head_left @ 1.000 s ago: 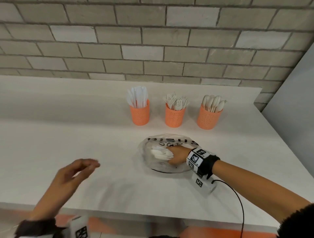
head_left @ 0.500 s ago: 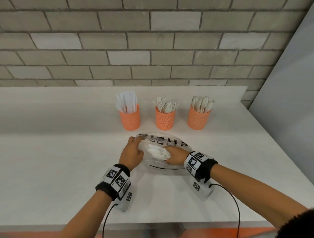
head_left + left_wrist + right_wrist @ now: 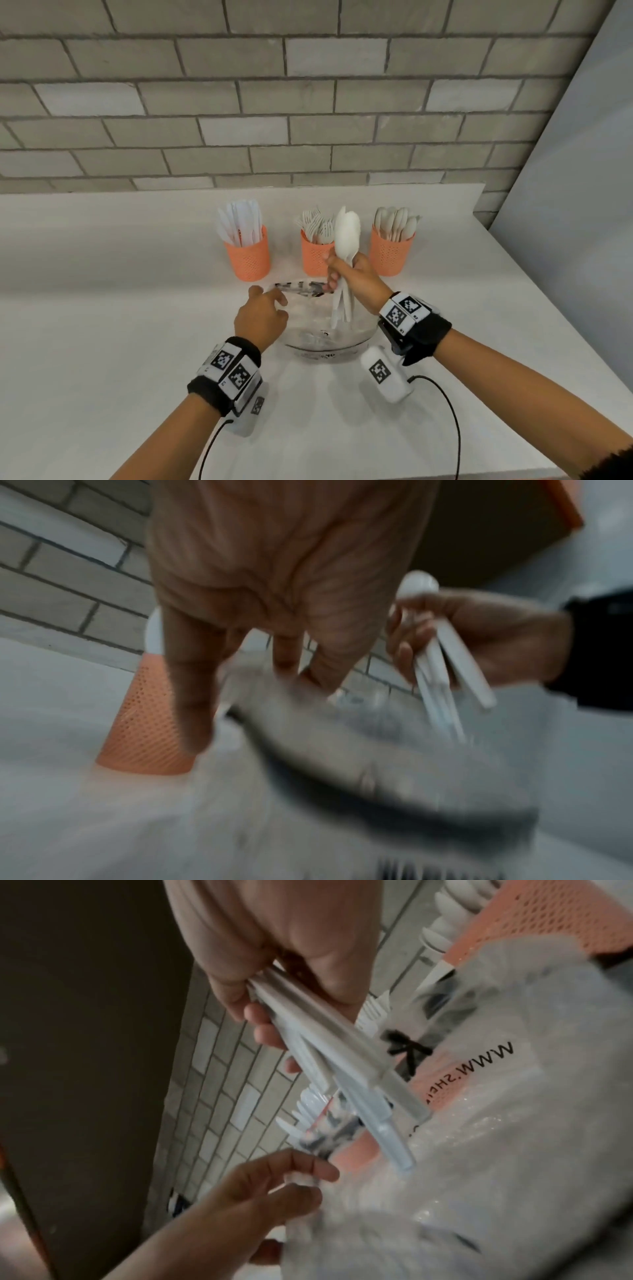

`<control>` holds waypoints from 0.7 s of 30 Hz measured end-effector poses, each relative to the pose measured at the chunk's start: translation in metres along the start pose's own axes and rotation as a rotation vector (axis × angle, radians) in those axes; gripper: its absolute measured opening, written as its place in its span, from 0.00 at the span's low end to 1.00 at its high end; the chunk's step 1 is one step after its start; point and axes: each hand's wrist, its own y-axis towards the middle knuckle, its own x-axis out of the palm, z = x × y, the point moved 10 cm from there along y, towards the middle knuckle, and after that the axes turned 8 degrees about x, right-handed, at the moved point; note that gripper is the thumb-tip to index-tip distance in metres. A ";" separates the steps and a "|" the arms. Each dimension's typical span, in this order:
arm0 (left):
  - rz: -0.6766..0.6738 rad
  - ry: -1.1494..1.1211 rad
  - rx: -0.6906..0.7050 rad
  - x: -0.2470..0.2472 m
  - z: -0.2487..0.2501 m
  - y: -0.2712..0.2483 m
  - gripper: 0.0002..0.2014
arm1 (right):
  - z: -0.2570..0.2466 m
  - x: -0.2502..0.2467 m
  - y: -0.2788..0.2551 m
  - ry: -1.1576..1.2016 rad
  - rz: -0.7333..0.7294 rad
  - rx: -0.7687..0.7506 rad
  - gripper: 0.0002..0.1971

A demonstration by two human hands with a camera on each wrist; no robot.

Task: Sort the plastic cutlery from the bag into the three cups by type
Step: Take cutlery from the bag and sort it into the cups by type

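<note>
Three orange mesh cups stand in a row by the wall: the knife cup (image 3: 247, 255), the fork cup (image 3: 313, 257) and the spoon cup (image 3: 392, 255). A clear printed plastic bag (image 3: 329, 334) lies on the counter in front of them. My right hand (image 3: 337, 274) grips a bundle of white spoons (image 3: 346, 233) by the handles, bowls up, above the bag and in front of the fork cup. Their handles (image 3: 342, 1069) fan out below my fingers. My left hand (image 3: 270, 298) pinches the bag's left rim (image 3: 318, 1172).
The white counter (image 3: 120, 325) runs to a grey brick wall (image 3: 308, 120) behind the cups. A grey panel (image 3: 582, 205) closes off the right side. The counter's front edge lies just under my forearms, and wrist-camera cables trail there.
My right hand has lifted out of the bag with the bundle of spoons, rising toward the cups. My left hand came in from the left and took hold of the bag's rim.
</note>
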 end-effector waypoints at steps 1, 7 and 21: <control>-0.018 0.008 0.010 -0.004 0.000 -0.001 0.11 | -0.001 -0.006 0.001 0.080 0.013 0.014 0.06; 0.228 -0.421 0.260 -0.061 0.053 -0.006 0.08 | -0.010 -0.034 0.004 0.324 0.157 0.023 0.09; -0.414 -1.770 -0.460 0.038 0.124 -0.003 0.19 | -0.047 -0.026 -0.010 0.101 0.372 -0.290 0.08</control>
